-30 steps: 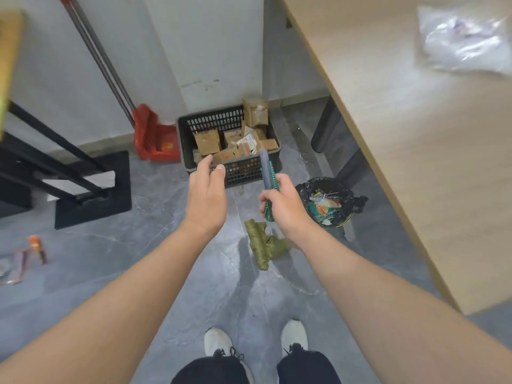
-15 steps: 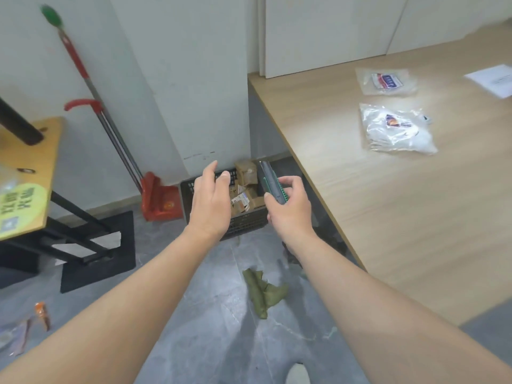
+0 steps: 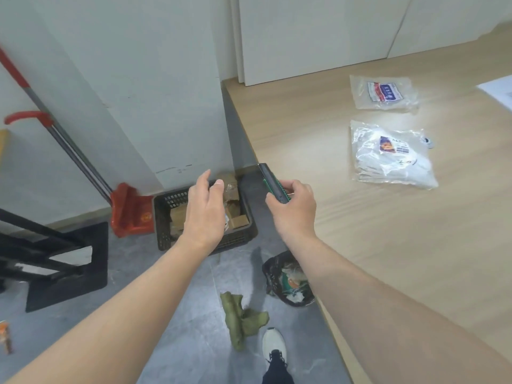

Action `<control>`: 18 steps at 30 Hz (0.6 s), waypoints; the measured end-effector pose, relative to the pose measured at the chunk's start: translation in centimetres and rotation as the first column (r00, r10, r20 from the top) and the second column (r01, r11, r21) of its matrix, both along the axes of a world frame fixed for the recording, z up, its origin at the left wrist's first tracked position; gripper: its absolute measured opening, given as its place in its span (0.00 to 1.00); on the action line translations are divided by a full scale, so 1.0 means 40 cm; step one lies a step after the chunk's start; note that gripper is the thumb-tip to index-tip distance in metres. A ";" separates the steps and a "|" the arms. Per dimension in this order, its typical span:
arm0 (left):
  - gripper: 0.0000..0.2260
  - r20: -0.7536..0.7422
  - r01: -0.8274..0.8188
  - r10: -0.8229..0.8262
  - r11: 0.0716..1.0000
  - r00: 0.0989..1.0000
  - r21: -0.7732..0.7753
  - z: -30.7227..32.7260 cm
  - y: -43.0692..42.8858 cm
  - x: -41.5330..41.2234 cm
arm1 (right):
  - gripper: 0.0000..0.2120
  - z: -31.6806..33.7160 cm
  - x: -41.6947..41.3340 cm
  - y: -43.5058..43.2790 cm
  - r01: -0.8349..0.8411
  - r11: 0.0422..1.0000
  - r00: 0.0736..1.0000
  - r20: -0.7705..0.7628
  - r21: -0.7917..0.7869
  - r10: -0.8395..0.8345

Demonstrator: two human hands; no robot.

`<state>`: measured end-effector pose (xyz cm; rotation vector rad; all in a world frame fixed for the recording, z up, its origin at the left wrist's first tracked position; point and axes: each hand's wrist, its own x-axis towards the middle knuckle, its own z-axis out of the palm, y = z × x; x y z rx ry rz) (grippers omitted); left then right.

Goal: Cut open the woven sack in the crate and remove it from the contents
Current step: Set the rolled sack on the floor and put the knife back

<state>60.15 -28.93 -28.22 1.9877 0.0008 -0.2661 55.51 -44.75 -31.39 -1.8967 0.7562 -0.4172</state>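
The right hand (image 3: 293, 209) grips a green-and-grey utility knife (image 3: 273, 182); the left hand (image 3: 206, 209) hangs empty with fingers spread above the black slatted plastic crate (image 3: 163, 217) of cardboard boxes (image 3: 239, 220). A crumpled olive woven sack (image 3: 242, 318) lies on the floor, well back from both hands. The cutting looks done; putting down the knife seems next.

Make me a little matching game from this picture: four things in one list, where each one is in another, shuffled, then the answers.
Things:
1. utility knife
2. black crate
3. green rag
4. clear plastic bags

Places:
A. on the wooden tabletop
B. on the floor against the wall, boxes inside
C. in the right hand
D. crumpled on the grey floor near the shoe

Pairs: 1-C, 2-B, 3-D, 4-A
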 end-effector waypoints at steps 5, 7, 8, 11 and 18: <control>0.33 -0.068 -0.002 0.004 1.000 0.998 0.025 -0.059 -0.132 0.080 | 0.12 -0.069 0.073 -0.150 0.000 1.000 0.999 -0.052 -0.007 0.000; 0.32 -0.080 0.007 -0.005 1.000 0.997 0.029 -0.085 -0.174 0.107 | 0.13 -0.103 0.097 -0.196 0.003 1.000 0.996 -0.090 -0.021 -0.005; 0.31 -0.086 0.013 -0.010 0.999 0.996 0.032 -0.100 -0.189 0.118 | 0.13 -0.119 0.107 -0.211 0.012 1.000 0.994 -0.110 -0.025 -0.014; 0.27 -0.099 0.029 -0.024 0.998 0.995 0.054 -0.143 -0.223 0.154 | 0.12 -0.166 0.130 -0.243 0.041 0.998 0.987 -0.151 -0.048 -0.048; 0.25 -0.141 0.087 -0.069 0.988 0.988 0.126 -0.248 -0.285 0.211 | 0.16 -0.266 0.170 -0.302 0.031 0.990 0.968 -0.242 -0.141 -0.065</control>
